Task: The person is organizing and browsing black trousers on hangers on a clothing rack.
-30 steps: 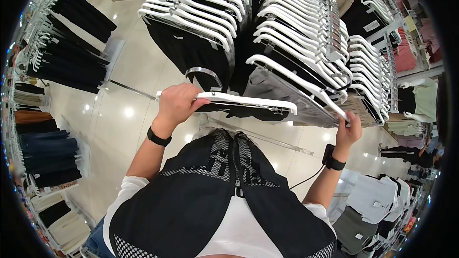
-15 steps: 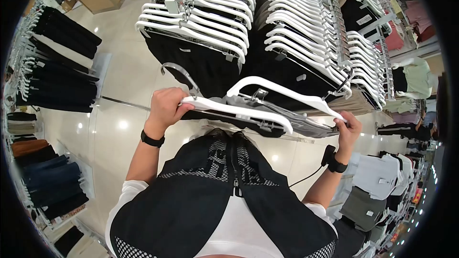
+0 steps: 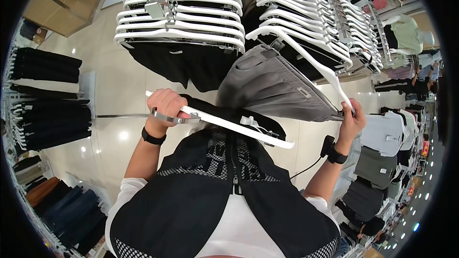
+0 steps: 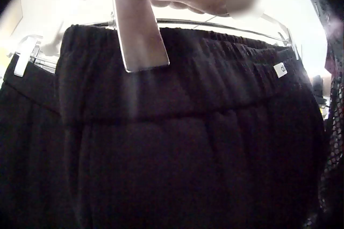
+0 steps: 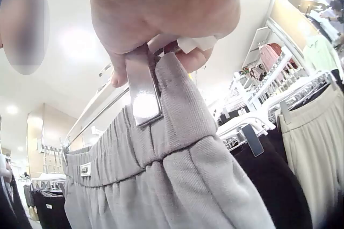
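My left hand (image 3: 165,105) grips one end of a white clip hanger (image 3: 239,131), which slants across in front of my vest. Its metal hook (image 3: 174,118) lies over the left wrist. Black trousers (image 4: 188,148) with a gathered waistband hang from it, held by a metal clip (image 4: 142,35). At the right, my right hand (image 3: 353,117) pinches the near end of another white hanger (image 3: 311,57). Grey trousers (image 3: 277,86) hang from that one and spread toward the middle. In the right wrist view, the fingers curl right above the clip (image 5: 143,89) at the grey waistband (image 5: 115,156).
Ahead stand two rows of white hangers, one with black trousers (image 3: 181,59) at the left, another row of hangers (image 3: 301,14) at the right. A wall rack of dark trousers (image 3: 48,117) runs along the left. Tops (image 3: 382,138) hang at the right; tiled floor (image 3: 119,162) lies below.
The left hanger has turned, its hook swinging from the rack side toward my wrist and its far end dropping nearer my body. The grey trousers have swung out into fuller view from beside the right row.
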Available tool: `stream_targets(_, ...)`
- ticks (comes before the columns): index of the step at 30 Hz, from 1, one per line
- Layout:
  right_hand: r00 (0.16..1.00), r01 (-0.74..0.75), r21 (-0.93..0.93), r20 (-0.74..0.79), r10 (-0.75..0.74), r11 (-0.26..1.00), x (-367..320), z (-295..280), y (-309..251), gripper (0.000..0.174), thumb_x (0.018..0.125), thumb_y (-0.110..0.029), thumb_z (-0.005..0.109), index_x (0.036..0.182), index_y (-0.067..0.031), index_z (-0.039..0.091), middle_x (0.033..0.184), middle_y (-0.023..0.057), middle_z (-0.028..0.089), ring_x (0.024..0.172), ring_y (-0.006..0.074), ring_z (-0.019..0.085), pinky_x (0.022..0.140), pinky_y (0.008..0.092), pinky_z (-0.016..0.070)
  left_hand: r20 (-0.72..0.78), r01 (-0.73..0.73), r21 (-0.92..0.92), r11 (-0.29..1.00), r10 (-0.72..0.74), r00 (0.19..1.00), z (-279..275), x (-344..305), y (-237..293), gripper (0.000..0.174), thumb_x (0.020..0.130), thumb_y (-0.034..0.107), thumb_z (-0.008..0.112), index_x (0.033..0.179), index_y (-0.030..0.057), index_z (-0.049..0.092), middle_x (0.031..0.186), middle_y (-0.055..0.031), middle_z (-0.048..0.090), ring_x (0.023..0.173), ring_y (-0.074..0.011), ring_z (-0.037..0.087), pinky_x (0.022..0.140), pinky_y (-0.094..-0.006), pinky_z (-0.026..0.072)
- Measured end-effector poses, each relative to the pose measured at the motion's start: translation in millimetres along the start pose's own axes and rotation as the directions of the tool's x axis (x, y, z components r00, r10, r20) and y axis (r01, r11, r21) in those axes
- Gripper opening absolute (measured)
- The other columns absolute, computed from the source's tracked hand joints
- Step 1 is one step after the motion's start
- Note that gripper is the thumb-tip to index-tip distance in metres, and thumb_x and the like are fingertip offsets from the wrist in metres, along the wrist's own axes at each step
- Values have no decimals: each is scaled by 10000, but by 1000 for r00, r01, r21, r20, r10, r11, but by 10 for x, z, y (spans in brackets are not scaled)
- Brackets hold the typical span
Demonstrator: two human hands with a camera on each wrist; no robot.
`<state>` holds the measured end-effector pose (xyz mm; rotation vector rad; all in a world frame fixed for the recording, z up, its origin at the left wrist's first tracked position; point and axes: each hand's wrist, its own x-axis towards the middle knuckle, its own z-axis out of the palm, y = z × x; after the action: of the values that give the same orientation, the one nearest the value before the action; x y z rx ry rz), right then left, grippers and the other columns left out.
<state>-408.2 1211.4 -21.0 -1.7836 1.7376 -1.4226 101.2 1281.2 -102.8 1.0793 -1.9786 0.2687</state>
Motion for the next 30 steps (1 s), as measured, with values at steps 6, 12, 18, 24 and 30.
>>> stream_targets(6,988,98,-45,122,-92,994,58,-157,-109,151,764,15,778,896,15,703,766,37,648,662,99,532,585,241,376,53,33,-59,998,-30,998,118,108,-63,444,819,509,696,692,103,569,588,-28,499,499,-231,515,461,-342,381)
stream_targets(12,946,173,-54,286,-151,983,78,-247,-296,207,684,-31,821,850,1,701,695,57,633,615,116,519,557,263,362,78,101,-82,992,-95,992,178,325,-151,435,791,513,717,716,100,602,599,-31,537,511,-247,532,469,-350,396)
stream_targets(18,912,204,-30,370,-179,978,488,-459,-28,212,720,-40,806,887,20,690,757,56,641,666,112,526,589,250,369,140,167,-70,983,-156,978,329,537,43,433,795,511,710,711,104,589,596,-38,493,514,-248,518,466,-357,387)
stream_targets(24,930,154,75,327,-170,985,954,-738,502,206,700,-53,826,846,20,701,720,51,632,626,105,520,552,247,361,135,125,59,990,-132,982,606,708,449,455,763,556,699,711,118,592,599,-18,492,522,-234,524,467,-350,388)
stream_targets(30,907,207,126,348,-238,970,1443,-821,1060,230,699,-21,829,876,30,692,750,55,638,649,106,524,567,240,373,39,81,255,963,-94,995,894,789,922,475,895,574,578,694,147,523,555,1,426,465,-184,454,432,-302,308)
